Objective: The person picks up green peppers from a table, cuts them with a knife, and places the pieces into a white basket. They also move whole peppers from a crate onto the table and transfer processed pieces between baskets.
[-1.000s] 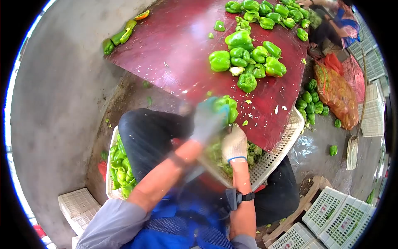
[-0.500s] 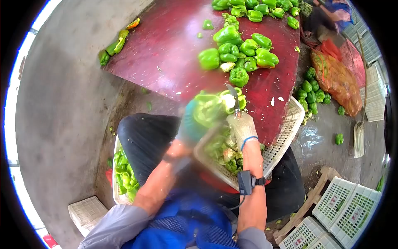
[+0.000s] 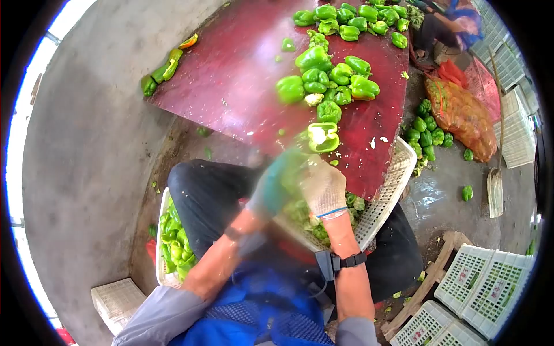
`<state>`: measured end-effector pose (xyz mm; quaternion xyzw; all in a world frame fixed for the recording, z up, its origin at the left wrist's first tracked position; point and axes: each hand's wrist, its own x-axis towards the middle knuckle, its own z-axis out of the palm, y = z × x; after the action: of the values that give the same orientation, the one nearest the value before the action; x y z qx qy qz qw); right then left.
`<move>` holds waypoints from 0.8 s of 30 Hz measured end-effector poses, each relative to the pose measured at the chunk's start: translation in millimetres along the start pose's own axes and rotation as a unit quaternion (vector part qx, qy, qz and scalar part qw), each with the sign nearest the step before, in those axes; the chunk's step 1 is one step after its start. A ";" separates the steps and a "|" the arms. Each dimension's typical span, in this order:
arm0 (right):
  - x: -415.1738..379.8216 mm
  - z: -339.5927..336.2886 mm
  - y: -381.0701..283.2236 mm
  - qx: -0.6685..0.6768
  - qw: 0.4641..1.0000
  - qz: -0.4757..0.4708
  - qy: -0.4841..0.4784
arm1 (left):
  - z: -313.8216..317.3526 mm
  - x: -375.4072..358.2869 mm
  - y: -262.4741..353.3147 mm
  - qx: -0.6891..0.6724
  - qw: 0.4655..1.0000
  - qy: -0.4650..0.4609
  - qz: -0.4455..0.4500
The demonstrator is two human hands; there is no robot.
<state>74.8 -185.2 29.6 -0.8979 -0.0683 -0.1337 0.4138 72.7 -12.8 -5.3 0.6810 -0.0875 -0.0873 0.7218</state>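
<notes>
My left hand (image 3: 272, 185), in a teal glove, is closed around a green bell pepper piece (image 3: 295, 164), both smeared by motion. My right hand (image 3: 324, 185), in a white knit glove, is pressed close against that piece with its fingers curled. The knife it gripped half a second ago is hidden behind glove and pepper. Just beyond my hands a cut bell pepper half (image 3: 330, 144) lies on the red table (image 3: 242, 86), pale core showing. Whole green peppers (image 3: 329, 112) are grouped behind it. Below my hands, a white crate (image 3: 388, 206) holds pepper scraps (image 3: 314, 226).
A crate of green pepper pieces (image 3: 176, 242) stands by my left leg. To the right are a mesh sack (image 3: 461, 115), peppers on the floor (image 3: 427, 138) and stacked crates (image 3: 485, 288). Another person (image 3: 447, 29) sits at the far right.
My right hand has turned inward against the left, and the knife blade has gone from sight. A cut pepper half with its core now lies on the table edge beyond my hands.
</notes>
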 end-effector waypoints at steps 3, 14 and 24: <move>-9.6 1.2 3.1 -0.059 0.998 0.030 -0.020 | 10.1 -14.1 2.7 -0.066 0.997 -0.003 0.038; -52.2 -54.4 13.5 0.242 0.885 0.382 0.114 | 24.8 -29.0 29.4 -0.410 0.886 -0.013 -0.214; -72.8 -30.7 -16.8 0.293 0.915 0.267 -0.079 | 36.1 -28.4 17.8 0.017 0.996 -0.056 -0.065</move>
<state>-4.2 -198.6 39.3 -0.7290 0.1056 0.0790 0.6717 36.4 -39.8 14.3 0.6911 -0.0848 -0.1709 0.6971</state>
